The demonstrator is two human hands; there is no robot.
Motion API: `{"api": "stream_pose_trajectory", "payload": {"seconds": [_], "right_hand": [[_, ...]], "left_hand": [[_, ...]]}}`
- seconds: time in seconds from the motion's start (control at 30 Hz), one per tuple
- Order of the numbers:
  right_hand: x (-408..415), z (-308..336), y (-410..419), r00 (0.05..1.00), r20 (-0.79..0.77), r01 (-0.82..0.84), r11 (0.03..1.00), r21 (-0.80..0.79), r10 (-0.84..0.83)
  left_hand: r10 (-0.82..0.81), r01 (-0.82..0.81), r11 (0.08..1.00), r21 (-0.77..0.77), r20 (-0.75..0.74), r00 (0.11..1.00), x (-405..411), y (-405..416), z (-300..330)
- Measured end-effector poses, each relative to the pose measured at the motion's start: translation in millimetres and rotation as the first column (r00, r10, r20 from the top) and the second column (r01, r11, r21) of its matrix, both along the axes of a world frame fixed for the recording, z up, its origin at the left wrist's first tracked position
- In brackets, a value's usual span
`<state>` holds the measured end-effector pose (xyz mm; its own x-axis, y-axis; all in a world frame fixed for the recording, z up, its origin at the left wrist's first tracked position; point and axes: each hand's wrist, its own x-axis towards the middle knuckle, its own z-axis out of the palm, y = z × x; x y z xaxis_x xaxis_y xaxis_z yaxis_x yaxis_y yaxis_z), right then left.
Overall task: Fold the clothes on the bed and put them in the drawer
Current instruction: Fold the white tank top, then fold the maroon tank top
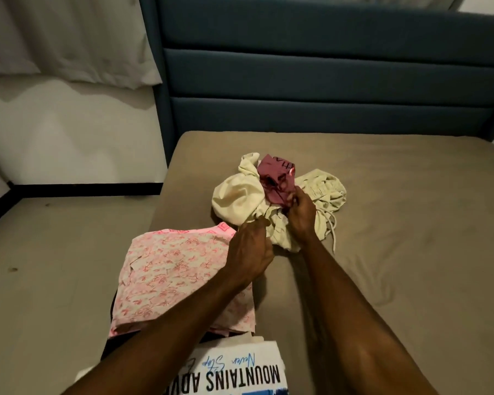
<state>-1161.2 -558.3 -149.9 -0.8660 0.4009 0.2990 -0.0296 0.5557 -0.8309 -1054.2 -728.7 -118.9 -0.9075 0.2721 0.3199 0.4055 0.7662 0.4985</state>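
Nearest: white printed tee (240, 372), folded flat, smooth knit. Next: pink floral cotton garment (177, 275), folded square, on taupe bed (397, 238). Mid-bed: crumpled cream drawstring garment (240, 195), soft, bunched, w/ maroon printed fabric piece (277, 178) on top. Left hand (251, 249) fingers curl on cream cloth; right hand (301, 212) fingers pinch maroon piece. Advice: lift maroon clear, shake flat, then fold. Far: blue padded headboard (325, 75).

Crumpled cream garment (240, 195) under maroon cloth (274, 178) mid-bed; folded pink floral piece (171, 269) nearer.
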Motion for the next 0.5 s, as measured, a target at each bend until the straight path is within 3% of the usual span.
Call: {"api": "stream_pose_trajectory", "payload": {"seconds": [0.17,0.27,0.33,0.4,0.5], "right_hand": [[85,9,12,0.996,0.030,-0.083,0.989,-0.121,0.087],[161,19,2,0.985,-0.006,-0.166,0.954,-0.248,0.170],[224,5,0,0.982,0.050,-0.159,0.935,-0.318,0.184],[284,-23,7,0.974,0.138,-0.144,0.957,-0.251,0.182],[346,-45,28,0.963,0.255,-0.061,0.993,-0.104,0.086]], "left_hand": [[0.008,-0.012,0.997,0.076,0.049,0.999,32,13,9],[0.005,-0.093,0.933,0.347,0.248,0.969,43,25,16],[0.014,-0.242,0.834,0.496,0.420,0.908,43,35,8],[0.057,-0.403,0.764,0.504,0.570,0.820,50,46,-7],[-0.065,-0.385,0.824,0.415,0.745,0.664,102,69,-6]]}}
